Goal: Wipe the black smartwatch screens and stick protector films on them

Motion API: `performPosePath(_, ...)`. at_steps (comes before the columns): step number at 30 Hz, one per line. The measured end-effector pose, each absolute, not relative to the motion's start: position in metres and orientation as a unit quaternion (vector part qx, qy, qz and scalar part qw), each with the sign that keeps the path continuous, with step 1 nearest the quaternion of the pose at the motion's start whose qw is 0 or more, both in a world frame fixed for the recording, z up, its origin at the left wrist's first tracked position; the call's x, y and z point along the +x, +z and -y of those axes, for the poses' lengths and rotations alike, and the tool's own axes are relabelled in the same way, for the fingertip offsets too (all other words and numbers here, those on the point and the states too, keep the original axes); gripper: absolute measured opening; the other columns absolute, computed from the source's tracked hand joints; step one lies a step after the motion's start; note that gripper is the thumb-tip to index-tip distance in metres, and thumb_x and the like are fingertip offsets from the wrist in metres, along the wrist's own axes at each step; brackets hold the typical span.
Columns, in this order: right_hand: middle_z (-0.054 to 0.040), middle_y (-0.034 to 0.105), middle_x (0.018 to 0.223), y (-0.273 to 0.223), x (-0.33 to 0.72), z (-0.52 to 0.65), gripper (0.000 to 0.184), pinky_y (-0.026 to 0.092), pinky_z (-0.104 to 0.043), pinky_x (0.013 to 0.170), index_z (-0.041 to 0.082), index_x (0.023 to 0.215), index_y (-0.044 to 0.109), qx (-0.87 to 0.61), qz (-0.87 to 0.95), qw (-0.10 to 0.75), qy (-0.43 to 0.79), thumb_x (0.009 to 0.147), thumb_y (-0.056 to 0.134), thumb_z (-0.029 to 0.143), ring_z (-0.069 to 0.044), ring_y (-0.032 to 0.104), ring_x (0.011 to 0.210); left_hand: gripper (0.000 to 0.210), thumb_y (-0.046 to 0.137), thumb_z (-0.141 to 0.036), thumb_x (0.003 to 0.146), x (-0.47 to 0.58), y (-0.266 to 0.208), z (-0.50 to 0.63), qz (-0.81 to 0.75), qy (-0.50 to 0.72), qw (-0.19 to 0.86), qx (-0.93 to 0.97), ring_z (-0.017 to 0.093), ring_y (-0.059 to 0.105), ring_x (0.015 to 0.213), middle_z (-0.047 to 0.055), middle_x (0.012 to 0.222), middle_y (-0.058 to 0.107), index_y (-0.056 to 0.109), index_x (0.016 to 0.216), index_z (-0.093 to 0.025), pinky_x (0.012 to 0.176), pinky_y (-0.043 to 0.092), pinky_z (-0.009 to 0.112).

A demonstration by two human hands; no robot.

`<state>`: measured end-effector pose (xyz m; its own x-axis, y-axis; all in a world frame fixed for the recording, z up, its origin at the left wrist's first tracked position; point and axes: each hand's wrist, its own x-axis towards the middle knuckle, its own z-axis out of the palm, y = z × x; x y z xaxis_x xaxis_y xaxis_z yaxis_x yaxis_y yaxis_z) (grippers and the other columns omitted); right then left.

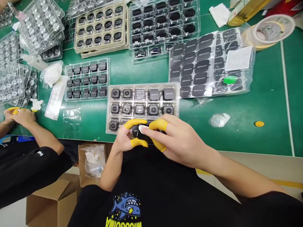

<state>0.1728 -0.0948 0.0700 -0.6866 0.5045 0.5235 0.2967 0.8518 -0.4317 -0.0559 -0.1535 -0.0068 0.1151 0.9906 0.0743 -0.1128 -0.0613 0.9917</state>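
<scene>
Just above the front edge of the table, my left hand grips a small black square piece with rounded corners and pale print. My right hand closes on the same piece from the other side, its index finger laid across the top face. Yellow finger cots cover several fingertips on both hands. Directly beyond them lies a clear plastic tray with square black parts in its compartments; some show round centres, others printed flat tops. My hands hide part of its front row.
Sheets of black printed stickers lie at right, near tape rolls. More filled trays stand along the back. A yellow finger cot and crumpled plastic lie right. Another person's hands work at far left.
</scene>
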Motion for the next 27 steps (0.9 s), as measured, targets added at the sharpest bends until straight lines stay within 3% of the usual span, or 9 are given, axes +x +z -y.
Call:
performPosePath(5,-0.0070,0.072,0.092,0.078,0.172,0.088,0.028,0.051,-0.038,0.076,0.017,0.124,0.074,-0.137,0.919,0.278,0.243,0.107,0.054,0.009,-0.023,0.061,0.088,0.070,0.098,-0.063,0.077,-0.056,-0.008,0.155,-0.418,0.506,0.557,0.509,0.024,0.083,0.092,0.007,0.107,0.086,0.080,0.131,-0.022,0.084,0.067,0.033)
performPosePath(10,-0.0047,0.068,0.089,0.093,0.210,0.077,0.028,0.051,-0.035,0.070,0.021,0.122,0.075,-0.137,0.913,0.244,0.295,0.105,0.057,0.008,-0.021,0.059,0.081,0.080,0.105,-0.065,0.060,-0.060,-0.007,0.152,-0.417,0.536,0.541,0.496,0.025,0.084,0.092,0.008,0.107,0.086,0.083,0.123,-0.022,0.084,0.069,0.034)
performPosePath(15,-0.0053,0.070,0.094,0.082,0.266,0.083,0.049,0.055,-0.032,0.061,0.032,0.134,0.079,-0.281,0.852,0.322,0.302,0.100,0.066,-0.001,-0.018,0.067,0.077,0.081,0.105,-0.065,0.059,-0.064,-0.010,0.152,-0.409,0.543,0.534,0.503,0.022,0.081,0.084,0.007,0.103,0.085,0.083,0.124,-0.021,0.080,0.069,0.034)
performPosePath(20,-0.0061,0.073,0.090,0.069,0.275,0.102,0.075,0.048,-0.034,0.047,0.041,0.142,0.081,-0.369,0.785,0.433,0.247,0.085,0.080,-0.009,-0.020,0.066,0.066,0.084,0.104,-0.069,0.056,-0.056,-0.015,0.150,-0.419,0.529,0.535,0.508,0.023,0.081,0.084,0.007,0.101,0.085,0.084,0.122,-0.020,0.078,0.067,0.033)
performPosePath(24,-0.0040,0.072,0.095,0.077,0.239,0.111,0.056,0.057,-0.035,0.067,0.032,0.141,0.078,-0.347,0.824,0.376,0.245,0.096,0.072,0.000,-0.019,0.067,0.078,0.080,0.105,-0.066,0.058,-0.048,-0.012,0.142,-0.402,0.506,0.550,0.530,0.019,0.077,0.076,0.003,0.092,0.083,0.083,0.121,-0.022,0.072,0.065,0.030)
performPosePath(27,-0.0067,0.075,0.101,0.082,0.211,0.106,0.038,0.057,-0.036,0.076,0.021,0.135,0.074,-0.252,0.886,0.326,0.213,0.103,0.062,0.007,-0.021,0.067,0.089,0.078,0.103,-0.067,0.063,-0.045,-0.007,0.138,-0.390,0.491,0.563,0.538,0.020,0.079,0.079,0.004,0.095,0.084,0.082,0.123,-0.023,0.074,0.066,0.030)
